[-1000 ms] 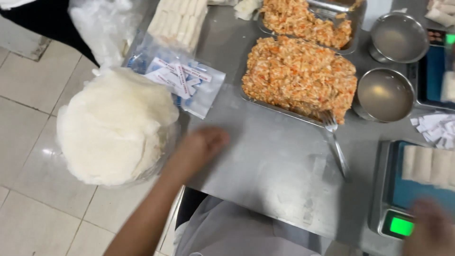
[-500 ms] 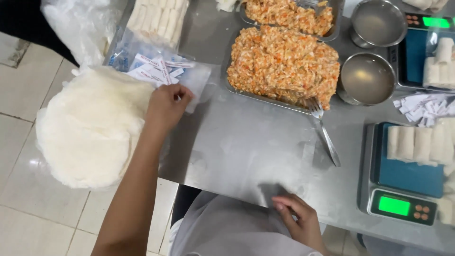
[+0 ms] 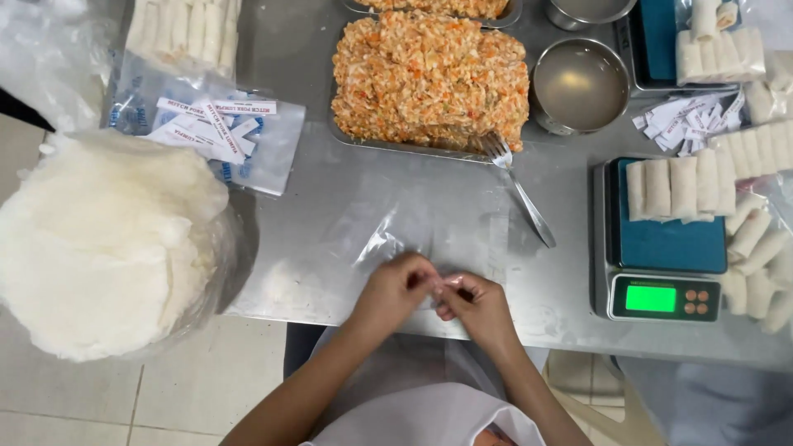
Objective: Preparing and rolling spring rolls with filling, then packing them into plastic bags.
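orange-flecked filling, white wrappers, green scale display

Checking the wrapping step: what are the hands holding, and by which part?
Both hands pinch a thin translucent wrapper sheet at its near edge, fingertips together; the rest lies flat on the steel table.

Your hands have bare steel table ahead, open up to the tray of filling. A fork slants across the right lane. The scale with rolls blocks farther right. The wrapper stack and label bag close off the left.
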